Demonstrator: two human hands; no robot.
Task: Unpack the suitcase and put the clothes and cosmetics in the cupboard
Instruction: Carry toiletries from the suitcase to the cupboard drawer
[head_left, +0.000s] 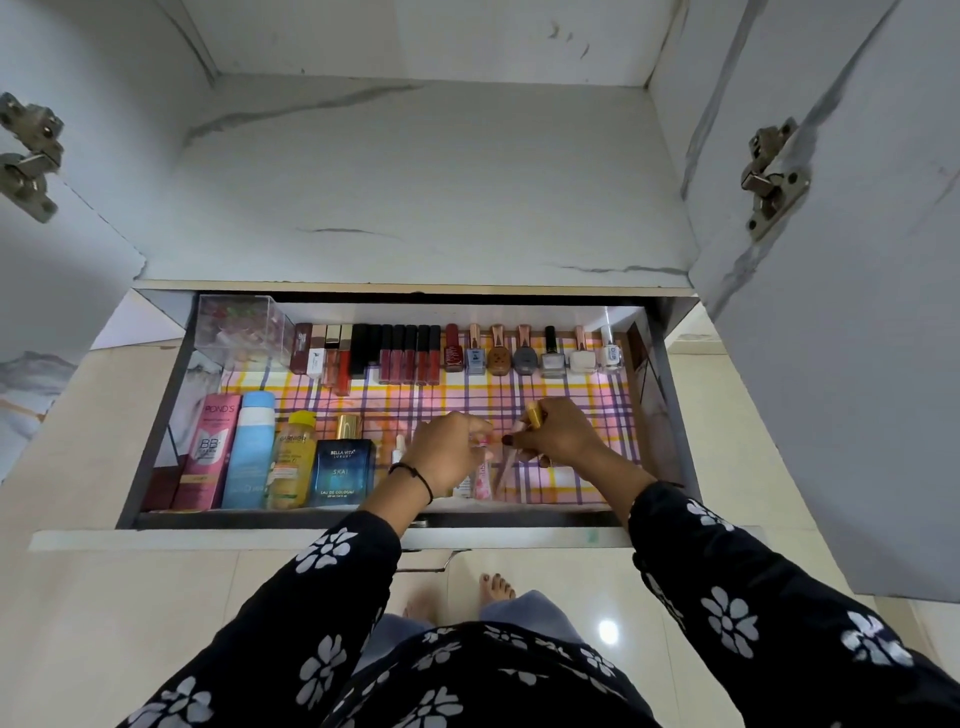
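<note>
Over the front half of the open drawer (260, 518), the left hand (449, 454) pinched a small pink tube (483, 474) just beside the right hand (558, 439), which gripped a gold-capped stick (535, 414), while lipsticks (405, 353) and nail polishes (524, 356) lined the back edge.

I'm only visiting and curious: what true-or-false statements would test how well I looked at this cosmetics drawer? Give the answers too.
1. The drawer is pulled open. True.
2. The nail polish bottles stand along the front edge. False: they line the back wall.
3. The right hand holds a gold-capped item. True.
4. The pink Pond's tube lies at the drawer's right end. False: it is at the left end.
</note>
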